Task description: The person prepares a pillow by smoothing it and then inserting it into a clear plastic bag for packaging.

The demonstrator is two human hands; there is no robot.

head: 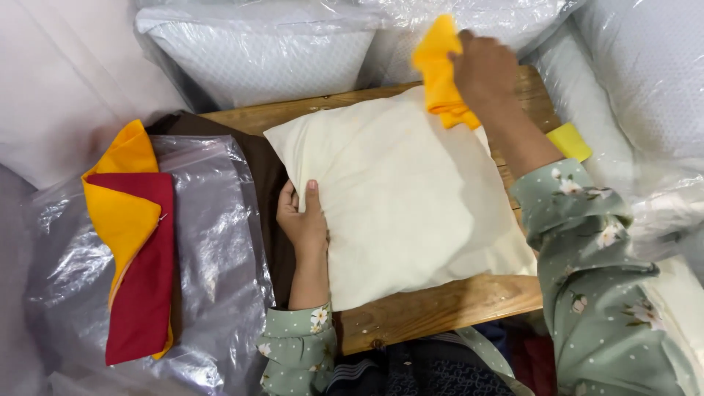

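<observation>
Only part of the wooden tabletop shows, since a cream pillow lies across its middle and covers most of the boards, leaving a strip along the near edge and another along the far edge. The left hand rests at the pillow's left edge, thumb flat on top and fingers curled round the side, so their tips are hidden underneath. The right hand is over the far right corner of the pillow, its fingers closed on a piece of yellow cloth that is bunched and slightly blurred; how the fingertips sit inside the folds cannot be made out. A small yellow object peeks out at the tabletop's right edge, mostly hidden behind the right forearm in its green flowered sleeve. Left of the tabletop, a folded red and yellow cloth lies on a crinkled clear plastic bag, with a dark brown cloth partly tucked beneath the pillow. Beyond the far edge, plastic-wrapped white pillows are cut off by the frame.
</observation>
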